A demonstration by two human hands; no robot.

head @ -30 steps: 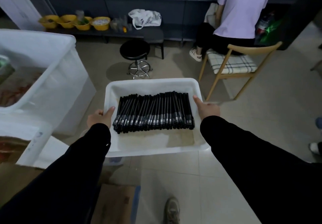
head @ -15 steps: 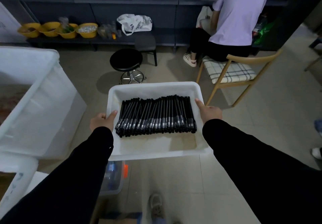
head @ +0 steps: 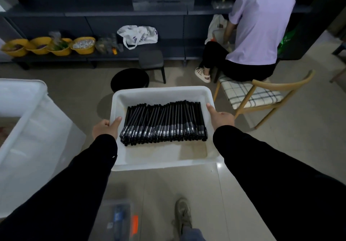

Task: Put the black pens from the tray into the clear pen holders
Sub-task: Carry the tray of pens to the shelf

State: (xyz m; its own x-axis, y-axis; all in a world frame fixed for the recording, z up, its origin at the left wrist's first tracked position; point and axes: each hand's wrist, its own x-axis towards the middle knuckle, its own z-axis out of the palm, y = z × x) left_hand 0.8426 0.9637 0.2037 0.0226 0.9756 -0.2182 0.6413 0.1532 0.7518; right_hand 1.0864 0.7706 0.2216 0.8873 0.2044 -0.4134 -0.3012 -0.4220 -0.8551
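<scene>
black pens (head: 164, 123) in white tray (head: 161, 92), left grip (head: 105, 128) and right grip (head: 221, 118) flanking (thumbs over rims)

Fingers of both hands hidden under tray (head: 209, 92) rim; stool (head: 129, 79) partly covered; yellow bowls' (head: 82, 45) contents unreadable.

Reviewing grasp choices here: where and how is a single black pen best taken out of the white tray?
Probably by the plain barrel ends on the far side of the black pens, pinched from above. The pens lie flat, packed side by side and stacked, so their sides are blocked; the far tips fan unevenly and stand free. Both the left hand and right hand now grip the white tray.
</scene>
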